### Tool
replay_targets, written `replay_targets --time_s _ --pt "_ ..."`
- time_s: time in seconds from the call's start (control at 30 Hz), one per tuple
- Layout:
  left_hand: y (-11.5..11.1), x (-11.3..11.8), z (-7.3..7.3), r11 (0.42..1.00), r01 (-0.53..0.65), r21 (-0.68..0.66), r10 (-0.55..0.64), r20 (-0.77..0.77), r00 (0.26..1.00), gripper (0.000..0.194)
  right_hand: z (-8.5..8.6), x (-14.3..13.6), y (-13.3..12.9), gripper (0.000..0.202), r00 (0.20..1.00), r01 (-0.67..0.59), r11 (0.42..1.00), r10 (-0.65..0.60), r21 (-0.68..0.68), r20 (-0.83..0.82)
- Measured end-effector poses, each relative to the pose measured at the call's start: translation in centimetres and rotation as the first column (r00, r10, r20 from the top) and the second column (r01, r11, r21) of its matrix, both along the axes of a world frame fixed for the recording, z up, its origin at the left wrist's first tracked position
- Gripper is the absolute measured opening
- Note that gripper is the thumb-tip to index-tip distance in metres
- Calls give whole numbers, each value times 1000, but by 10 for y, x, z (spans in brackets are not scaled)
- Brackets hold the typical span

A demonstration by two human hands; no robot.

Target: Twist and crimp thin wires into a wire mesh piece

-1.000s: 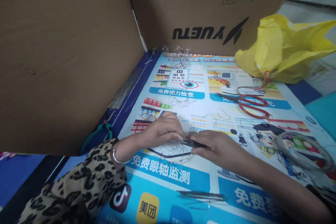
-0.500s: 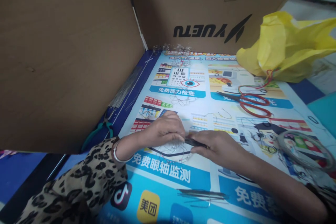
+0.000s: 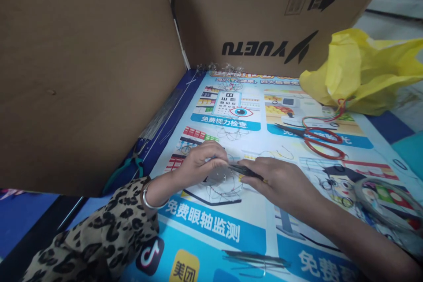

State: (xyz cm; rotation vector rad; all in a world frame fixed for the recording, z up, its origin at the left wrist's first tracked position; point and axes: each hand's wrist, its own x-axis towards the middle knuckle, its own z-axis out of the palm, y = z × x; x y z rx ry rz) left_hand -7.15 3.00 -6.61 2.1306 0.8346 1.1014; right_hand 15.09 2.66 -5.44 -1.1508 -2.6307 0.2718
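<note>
My left hand (image 3: 204, 162), with a bracelet at the wrist, is closed in a pinch over the middle of the printed poster (image 3: 231, 213). Thin looped wire (image 3: 228, 190) with tiny bead-like specks hangs below its fingertips. In my right hand (image 3: 280, 178) is a pair of dark pliers (image 3: 243, 170), jaws pointing left at the left fingertips. The palm hides their handles, and I cannot make out whether the jaw tips grip the wire. Closer to me lies a bundle of dark thin wires (image 3: 256, 259). Another wire loop piece (image 3: 233, 132) rests beyond my hands.
Cardboard walls (image 3: 89, 75) rise at the left and back. Red-handled scissors (image 3: 324, 143), a yellow bag (image 3: 358, 70) and a coil of clear line (image 3: 390, 202) lie on the right. Teal-handled pliers (image 3: 124, 172) sit by the left wall. Small wire pieces (image 3: 231, 69) line the back.
The pliers' tips now show more clearly beside the left fingertips, and more of the wire loops is visible below. My left hand has moved slightly left; the view has tilted up a little.
</note>
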Motion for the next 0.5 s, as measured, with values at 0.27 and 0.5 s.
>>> replay_targets --time_s 0.27,0.5 --pt "5 -6 -6 986 70 -151 -39 203 978 9 7 5 5 29 973 -105 928 21 -357 -230" --pt "5 -5 -4 976 120 -183 -90 160 983 10 5 3 3 32 964 -190 913 103 -360 -247"
